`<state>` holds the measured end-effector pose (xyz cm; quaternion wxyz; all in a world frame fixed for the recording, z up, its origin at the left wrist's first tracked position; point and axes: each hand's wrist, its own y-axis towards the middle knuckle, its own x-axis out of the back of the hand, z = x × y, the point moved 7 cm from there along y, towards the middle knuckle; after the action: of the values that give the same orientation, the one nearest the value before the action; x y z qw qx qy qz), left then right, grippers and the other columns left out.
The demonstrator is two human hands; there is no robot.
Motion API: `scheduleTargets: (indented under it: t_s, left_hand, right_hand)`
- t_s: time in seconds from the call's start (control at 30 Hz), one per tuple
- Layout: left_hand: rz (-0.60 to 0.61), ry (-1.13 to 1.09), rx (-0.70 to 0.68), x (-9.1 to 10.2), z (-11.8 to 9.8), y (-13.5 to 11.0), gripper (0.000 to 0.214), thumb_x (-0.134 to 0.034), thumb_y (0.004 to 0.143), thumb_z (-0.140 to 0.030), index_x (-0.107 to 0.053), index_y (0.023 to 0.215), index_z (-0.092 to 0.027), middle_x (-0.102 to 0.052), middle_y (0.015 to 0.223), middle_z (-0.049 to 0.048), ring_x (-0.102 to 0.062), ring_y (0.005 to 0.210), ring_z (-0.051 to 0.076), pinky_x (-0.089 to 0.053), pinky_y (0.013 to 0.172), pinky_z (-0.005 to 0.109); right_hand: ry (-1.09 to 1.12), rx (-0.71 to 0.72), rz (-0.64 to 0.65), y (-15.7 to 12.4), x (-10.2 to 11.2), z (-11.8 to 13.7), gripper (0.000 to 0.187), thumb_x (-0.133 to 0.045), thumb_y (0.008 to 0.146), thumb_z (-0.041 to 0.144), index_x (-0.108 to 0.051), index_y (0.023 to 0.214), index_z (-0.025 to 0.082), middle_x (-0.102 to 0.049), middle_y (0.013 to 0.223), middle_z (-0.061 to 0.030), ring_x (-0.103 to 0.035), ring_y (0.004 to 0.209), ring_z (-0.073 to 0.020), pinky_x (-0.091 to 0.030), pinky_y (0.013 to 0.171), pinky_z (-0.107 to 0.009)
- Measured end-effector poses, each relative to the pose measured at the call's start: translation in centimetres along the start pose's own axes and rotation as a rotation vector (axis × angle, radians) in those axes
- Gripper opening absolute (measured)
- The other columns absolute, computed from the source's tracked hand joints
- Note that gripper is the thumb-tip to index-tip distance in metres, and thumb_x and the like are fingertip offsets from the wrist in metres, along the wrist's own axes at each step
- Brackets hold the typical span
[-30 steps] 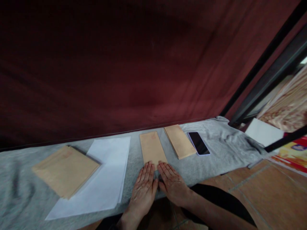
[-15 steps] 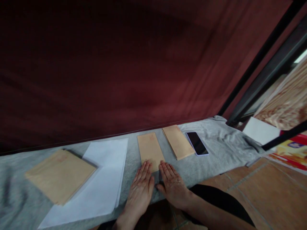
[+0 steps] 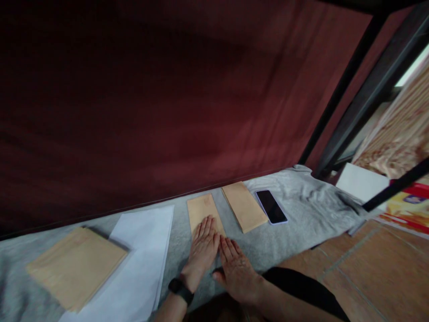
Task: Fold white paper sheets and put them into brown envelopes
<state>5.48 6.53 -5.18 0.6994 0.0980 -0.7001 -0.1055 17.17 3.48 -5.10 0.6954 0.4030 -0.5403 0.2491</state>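
Note:
A tan paper envelope (image 3: 203,207) lies flat on the grey cloth in front of me. My left hand (image 3: 204,243) rests palm down on its near part, fingers stretched out. Beside it my right hand (image 3: 236,264) is also flat, its fingertips at the envelope's near right corner. The hands cover the envelope's near end. Just to the right lie more tan envelopes (image 3: 244,206), seemingly stacked, and a phone (image 3: 271,206) with a dark screen and pale purple case. On the left, a pile of larger-looking tan envelopes (image 3: 77,266) overlaps white paper sheets (image 3: 142,250).
Grey cloth (image 3: 301,210) covers the long narrow surface. A dark red panel (image 3: 201,112) rises behind it. Black metal bars (image 3: 338,94) stand at the right, near a white box (image 3: 362,182) and a red and yellow package (image 3: 410,208). Tiled floor (image 3: 378,273) shows at lower right.
My left hand has slid forward onto the envelope, and a dark wristband now shows on that wrist. The right hand has come closer to the left. The view has shifted slightly.

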Motion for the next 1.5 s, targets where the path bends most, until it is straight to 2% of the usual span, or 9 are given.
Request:
scheduleTargets:
  t_s: [0.1,0.27,0.4,0.5,0.77,0.97,1.3,1.4,1.5]
  left_hand:
    - [0.032,0.004,0.016,-0.7,0.8,2.9,0.06,-0.026,0.099,-0.024,-0.021,0.158,-0.013,-0.037,0.16,0.0144,-0.028,0.151,0.023,-0.028,0.122,0.049]
    - [0.042,-0.049,0.14,-0.8,2.9,7.0,0.058,-0.023,0.101,-0.03,-0.029,0.157,-0.013,-0.04,0.159,0.0139,-0.028,0.151,0.025,-0.024,0.122,0.051]
    - [0.065,-0.063,0.165,-0.8,4.1,9.1,0.057,-0.022,0.101,-0.03,-0.036,0.154,-0.015,-0.041,0.159,0.0117,-0.028,0.151,0.026,-0.024,0.122,0.052]
    - [0.078,-0.069,0.173,-1.0,4.6,9.8,0.056,-0.021,0.101,-0.031,-0.037,0.154,-0.019,-0.042,0.159,0.0092,-0.029,0.151,0.025,-0.023,0.122,0.052]
    - [0.172,-0.105,0.175,-1.0,3.6,8.6,0.057,-0.019,0.102,-0.035,-0.039,0.153,-0.017,-0.037,0.161,0.0078,-0.027,0.152,0.023,-0.019,0.124,0.048]
    - [0.229,-0.135,0.172,-0.5,2.2,6.8,0.058,-0.018,0.102,-0.036,-0.035,0.155,-0.017,-0.035,0.163,0.0053,-0.022,0.153,0.021,-0.014,0.126,0.046]
    - [0.274,-0.197,0.136,0.1,0.5,4.1,0.058,-0.016,0.103,-0.04,-0.032,0.156,-0.019,-0.03,0.165,0.0032,-0.018,0.154,0.021,-0.013,0.127,0.047]
    - [0.283,-0.217,0.112,0.3,0.0,3.0,0.059,-0.015,0.104,-0.042,-0.029,0.157,-0.02,-0.029,0.166,0.0025,-0.015,0.155,0.02,-0.013,0.127,0.047]
    - [0.306,-0.24,0.077,1.0,-0.5,1.8,0.059,-0.015,0.104,-0.044,-0.027,0.157,-0.02,-0.028,0.166,0.0023,-0.014,0.155,0.019,-0.013,0.127,0.047]
  right_hand:
    - [0.006,-0.001,0.004,0.0,-0.1,-0.1,0.076,-0.051,0.097,0.056,-0.045,0.147,-0.001,-0.043,0.153,-0.0247,-0.042,0.142,-0.0345,-0.037,0.116,-0.046]
    - [0.017,0.008,0.01,0.0,0.1,-0.2,0.078,-0.05,0.097,0.059,-0.045,0.148,-0.001,-0.044,0.152,-0.025,-0.045,0.14,-0.0351,-0.04,0.114,-0.045]
    - [0.014,0.016,-0.042,-0.1,0.8,-0.1,0.077,-0.05,0.097,0.058,-0.045,0.147,0.0,-0.045,0.151,-0.0247,-0.047,0.139,-0.0343,-0.042,0.113,-0.043]
    - [0.0,0.02,-0.071,-0.1,1.3,0.0,0.079,-0.053,0.095,0.058,-0.044,0.147,-0.001,-0.045,0.151,-0.0259,-0.048,0.138,-0.0348,-0.042,0.112,-0.043]
    - [-0.09,0.082,-0.068,0.0,1.9,0.1,0.073,-0.052,0.097,0.054,-0.05,0.142,-0.003,-0.05,0.147,-0.0268,-0.052,0.134,-0.0352,-0.045,0.109,-0.043]
    - [-0.074,0.057,-0.123,-0.4,0.5,0.0,0.071,-0.052,0.097,0.052,-0.049,0.143,-0.002,-0.049,0.148,-0.0263,-0.046,0.138,-0.0357,-0.039,0.113,-0.048]
    - [-0.037,0.023,-0.052,-0.7,-0.6,-0.1,0.068,-0.053,0.096,0.046,-0.05,0.143,-0.002,-0.045,0.151,-0.0271,-0.045,0.139,-0.0377,-0.037,0.114,-0.052]
    - [-0.025,0.017,-0.015,-0.7,-0.3,-0.4,0.063,-0.056,0.095,0.04,-0.051,0.144,0.001,-0.044,0.152,-0.0256,-0.044,0.14,-0.0379,-0.037,0.114,-0.053]
    - [0.017,0.029,0.057,0.0,0.5,-0.9,0.057,-0.06,0.093,0.036,-0.057,0.139,0.003,-0.051,0.147,-0.0249,-0.051,0.134,-0.0373,-0.042,0.11,-0.051]
